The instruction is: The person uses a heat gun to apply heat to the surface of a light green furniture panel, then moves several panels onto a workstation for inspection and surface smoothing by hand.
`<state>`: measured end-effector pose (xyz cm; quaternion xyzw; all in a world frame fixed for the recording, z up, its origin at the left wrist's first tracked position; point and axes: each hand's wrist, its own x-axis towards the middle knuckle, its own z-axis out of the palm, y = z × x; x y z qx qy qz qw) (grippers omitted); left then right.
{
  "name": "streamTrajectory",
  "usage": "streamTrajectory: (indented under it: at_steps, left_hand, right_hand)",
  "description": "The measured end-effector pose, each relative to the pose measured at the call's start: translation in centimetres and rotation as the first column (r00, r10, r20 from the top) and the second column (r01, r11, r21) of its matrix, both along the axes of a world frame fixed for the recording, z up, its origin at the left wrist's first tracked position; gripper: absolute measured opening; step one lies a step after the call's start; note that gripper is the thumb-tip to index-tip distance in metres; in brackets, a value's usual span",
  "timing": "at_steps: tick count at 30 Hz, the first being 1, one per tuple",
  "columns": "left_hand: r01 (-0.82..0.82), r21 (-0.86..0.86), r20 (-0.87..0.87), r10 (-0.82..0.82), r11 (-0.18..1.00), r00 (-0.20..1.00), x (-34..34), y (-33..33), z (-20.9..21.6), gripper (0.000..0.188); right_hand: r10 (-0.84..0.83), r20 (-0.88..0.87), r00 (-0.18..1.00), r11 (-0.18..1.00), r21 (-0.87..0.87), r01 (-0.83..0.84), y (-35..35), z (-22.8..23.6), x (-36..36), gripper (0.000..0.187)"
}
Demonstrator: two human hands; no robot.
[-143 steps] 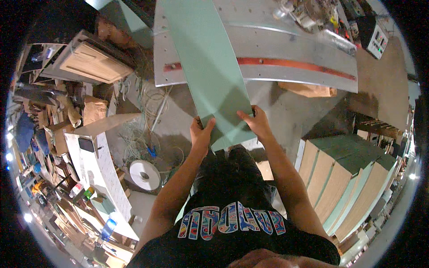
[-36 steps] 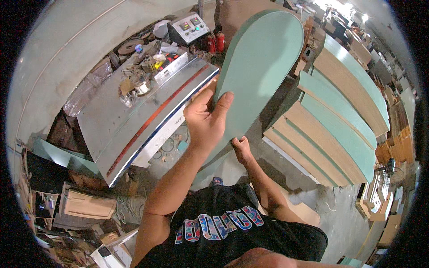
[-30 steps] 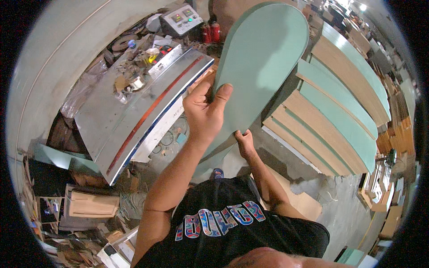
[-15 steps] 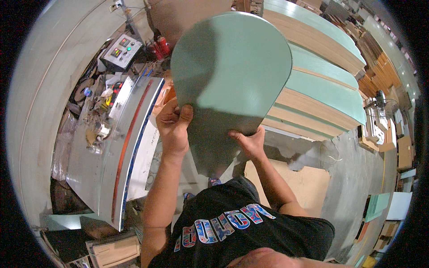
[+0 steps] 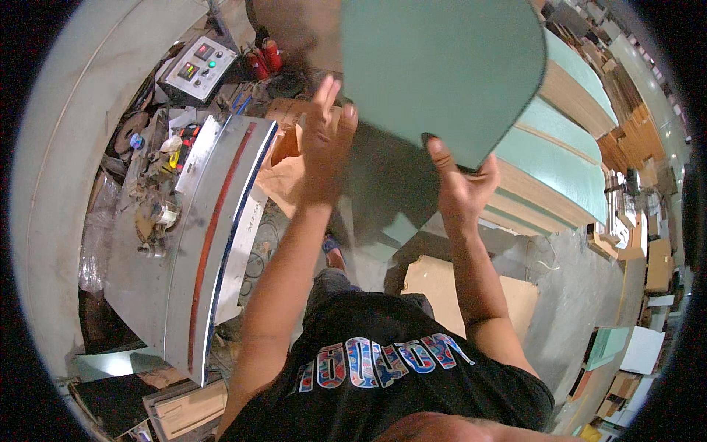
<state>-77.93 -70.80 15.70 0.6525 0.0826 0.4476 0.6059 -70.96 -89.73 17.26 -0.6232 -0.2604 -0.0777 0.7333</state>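
1 green panel [image 5: 445, 70] is gripped by the right hand [image 5: 466, 188].

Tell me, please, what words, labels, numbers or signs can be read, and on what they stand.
Black shirt: large colourful lettering, left unquoted.
White panel: small dark marking, left unquoted.
Control box: two lit displays, too small to read.
Green board: no text visible.

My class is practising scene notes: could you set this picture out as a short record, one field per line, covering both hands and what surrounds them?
Left hand: open, beside the panel; contact unclear
Right hand: holding the panel's lower edge
Panel colour: green
To the left: grey table with red strip; control box
To the right: green-faced stack
Floor: tan sheet
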Motion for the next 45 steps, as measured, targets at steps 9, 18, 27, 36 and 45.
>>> streamTrajectory:
  at_steps: [9,18,27,36,45]
  left_hand:
    - [-0.225,-0.789,-0.51,-0.405,0.572,0.758,3.1,-0.6,-30.5,0.09]
    - [0.276,-0.872,0.378,-0.198,-0.405,0.904,21.1,6.0,-26.4,0.078]
    - [0.595,-0.769,0.611,0.007,-0.235,0.792,32.9,16.2,-15.1,0.035]
    - [0.473,-0.879,0.47,-0.052,0.065,0.881,43.0,27.3,-15.6,0.038]
    - [0.258,-0.926,0.273,0.016,0.276,0.962,46.9,41.4,-13.3,0.048]
  right_hand:
    - [-0.215,-0.085,0.973,0.937,0.264,0.23,11.5,2.9,9.1,0.048]
    - [-0.488,-0.161,0.858,0.795,0.324,0.513,18.2,6.9,15.1,0.041]
    - [-0.649,0.2,0.734,0.756,0.284,0.59,7.1,3.6,26.8,0.04]
    - [-0.841,0.324,0.434,0.472,0.045,0.88,-0.8,0.7,37.4,0.043]
    - [-0.317,-0.406,0.857,0.918,0.095,0.385,-0.7,-2.1,51.4,0.049]
